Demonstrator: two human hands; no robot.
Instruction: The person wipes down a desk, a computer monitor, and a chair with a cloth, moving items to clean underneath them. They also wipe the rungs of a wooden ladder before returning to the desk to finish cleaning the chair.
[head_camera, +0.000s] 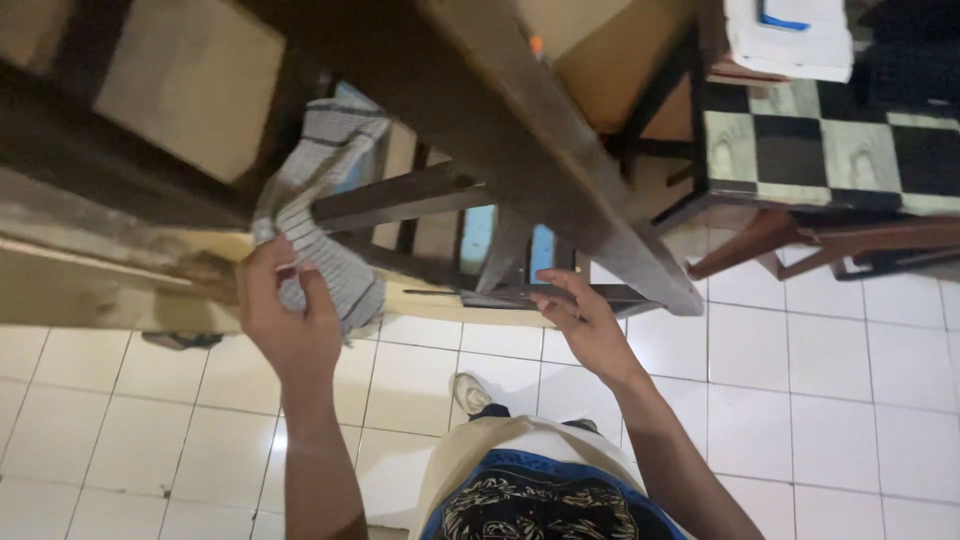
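My left hand (290, 320) grips a checked cloth (320, 210) against the dark wooden frame (560, 180); my right hand (585, 325), fingers loosely spread, steadies its near rail. I'd judge firm pressure along the grain works best.

The checked cloth (325, 200) hides the left hand's fingers (300, 290) partly; the checkerboard table (820, 150) runs off-frame.

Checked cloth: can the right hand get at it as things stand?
Probably yes. The right hand rests on the dark wooden frame, and the checked cloth, gripped by the left hand, hangs close by with only thin rails between.
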